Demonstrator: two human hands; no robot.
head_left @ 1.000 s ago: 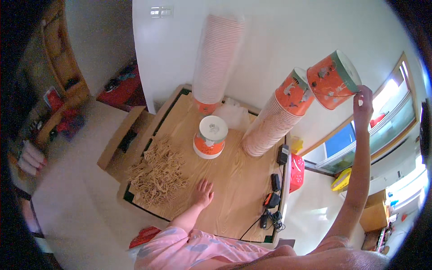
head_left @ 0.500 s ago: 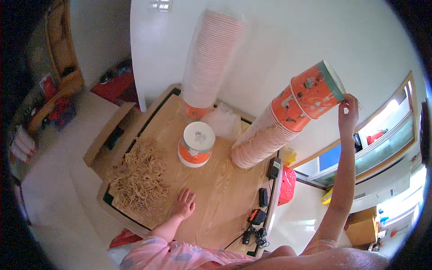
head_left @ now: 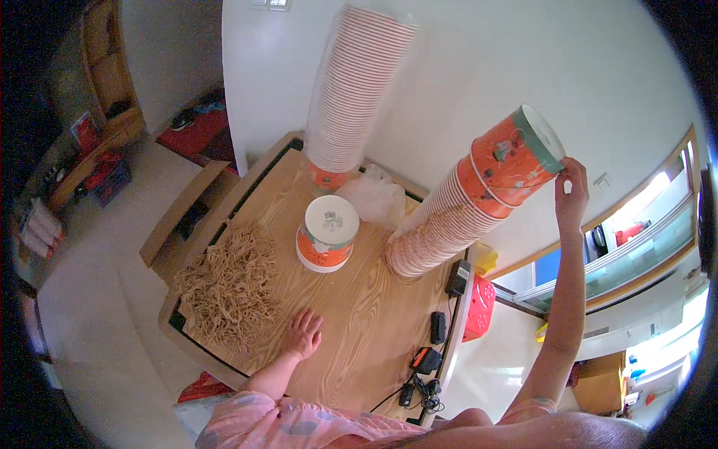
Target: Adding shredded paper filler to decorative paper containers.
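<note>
While the left hand (head_left: 303,337) rests on the worktop (head_left: 351,329), its fingers loose and holding nothing, the right hand (head_left: 572,193) has its fingers pinched on the edge of the top bucket (head_left: 505,153). That orange bucket sits upside down at the top of the bucket tower (head_left: 437,238). Left of the tower are 1 short bucket (head_left: 324,251) and, farther off, brown strings (head_left: 232,292).

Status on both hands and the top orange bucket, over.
Right hand pinching upper rim of top orange bucket; left hand open on tabletop. Bucket upside down atop right-side stack. Crumpled plastic left of stack.
</note>
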